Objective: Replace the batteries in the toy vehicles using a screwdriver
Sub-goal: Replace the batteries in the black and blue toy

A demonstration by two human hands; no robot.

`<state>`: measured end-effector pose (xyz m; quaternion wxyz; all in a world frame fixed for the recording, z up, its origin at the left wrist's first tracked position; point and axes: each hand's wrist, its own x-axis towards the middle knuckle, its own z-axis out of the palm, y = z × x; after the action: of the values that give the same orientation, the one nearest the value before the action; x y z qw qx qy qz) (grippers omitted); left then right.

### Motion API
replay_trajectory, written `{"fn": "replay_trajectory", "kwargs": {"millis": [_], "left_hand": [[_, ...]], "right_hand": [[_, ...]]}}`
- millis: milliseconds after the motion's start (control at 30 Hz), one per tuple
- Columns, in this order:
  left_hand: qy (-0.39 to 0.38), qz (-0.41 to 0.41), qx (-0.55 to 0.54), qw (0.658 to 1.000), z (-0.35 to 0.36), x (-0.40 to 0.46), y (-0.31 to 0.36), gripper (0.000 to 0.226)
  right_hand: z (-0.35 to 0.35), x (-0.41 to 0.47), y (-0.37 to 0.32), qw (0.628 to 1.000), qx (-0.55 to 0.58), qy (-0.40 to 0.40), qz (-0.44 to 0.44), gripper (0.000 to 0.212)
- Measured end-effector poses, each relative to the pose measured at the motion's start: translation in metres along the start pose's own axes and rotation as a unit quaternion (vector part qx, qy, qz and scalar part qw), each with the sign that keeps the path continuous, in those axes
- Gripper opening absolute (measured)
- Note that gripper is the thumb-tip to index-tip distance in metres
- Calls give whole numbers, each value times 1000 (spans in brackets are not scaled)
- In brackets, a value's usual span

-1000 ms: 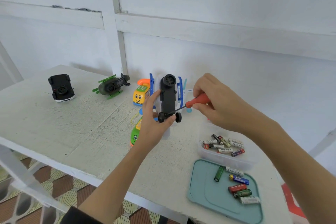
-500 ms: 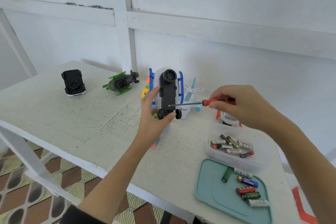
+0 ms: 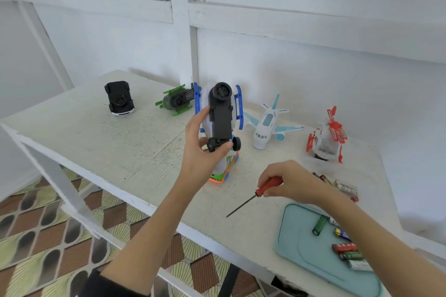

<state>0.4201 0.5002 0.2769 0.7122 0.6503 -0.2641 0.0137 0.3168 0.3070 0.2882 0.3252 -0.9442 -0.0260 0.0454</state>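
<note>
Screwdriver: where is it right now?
In the head view, the right hand holds the screwdriver low over the table, just left of the teal tray.

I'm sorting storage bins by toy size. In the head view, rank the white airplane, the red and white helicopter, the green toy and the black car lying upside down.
1. white airplane
2. red and white helicopter
3. green toy and black car: look alike, and both lie farther away, so no ranking.
</note>
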Motion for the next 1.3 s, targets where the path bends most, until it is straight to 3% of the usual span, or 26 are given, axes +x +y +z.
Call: {"fn": "replay_trajectory", "kwargs": {"millis": [133, 267, 533, 700, 833, 967, 1167, 1300], "left_hand": [[-6, -4, -5, 1000, -3, -6, -3, 74], [-9, -14, -3, 1000, -5, -9, -3, 74], [-11, -21, -8, 1000, -11, -10, -3, 73], [-12, -25, -15, 1000, -14, -9, -3, 73], [-18, -23, -14, 999, -14, -2, -2, 74], [-18, -16, -8, 1000, -10, 5, 1, 75], [-5, 6, -16, 1000, -7, 5, 12, 74], [-11, 19, -30, 999, -14, -1, 16, 87]], "right_hand": [[22, 17, 12, 986, -159, -48, 3, 17], [33, 26, 18, 966, -244, -87, 14, 18], [42, 28, 27, 965, -247, -80, 33, 20], [34, 28, 34, 987, -156, -25, 32, 34], [9, 24, 17, 992, -47, 121, 0, 30], [-19, 26, -26, 963, 75, 250, -59, 26], [-32, 57, -75, 956, 169, 221, -95, 49], [-24, 80, -87, 959, 176, 188, -119, 69]]}}
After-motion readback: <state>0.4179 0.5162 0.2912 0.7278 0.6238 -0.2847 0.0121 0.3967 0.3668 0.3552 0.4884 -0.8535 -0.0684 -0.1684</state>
